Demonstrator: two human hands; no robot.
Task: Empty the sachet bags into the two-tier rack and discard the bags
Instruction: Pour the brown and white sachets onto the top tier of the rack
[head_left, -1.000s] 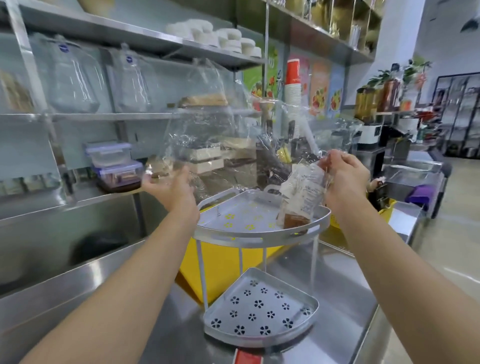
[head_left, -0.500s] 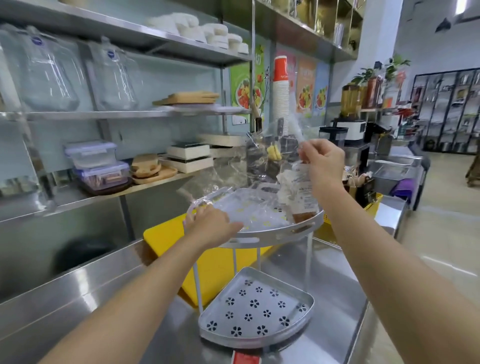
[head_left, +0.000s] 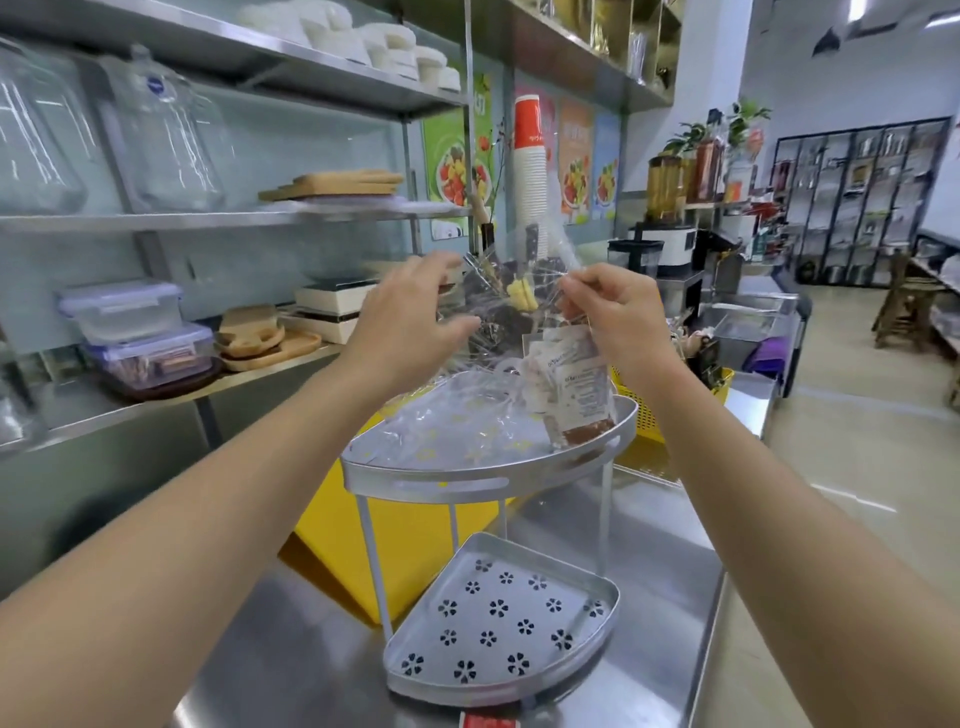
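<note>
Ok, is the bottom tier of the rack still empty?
Empty. The bottom tier shows only its bare flower-punched floor. The sachets hang in the clear bag over the top tier, pinched by the right hand.

We are seeing a silver-grey two-tier rack (head_left: 498, 670) whose lower tray is showing a dark flower-shaped cutout pattern. A clear plastic bag (head_left: 457, 426) is covering the upper tier, over yellow flower marks. White sachets (head_left: 571, 384) with dark print and brown contents are hanging there. A yellow board (head_left: 337, 530) is showing behind.
</note>
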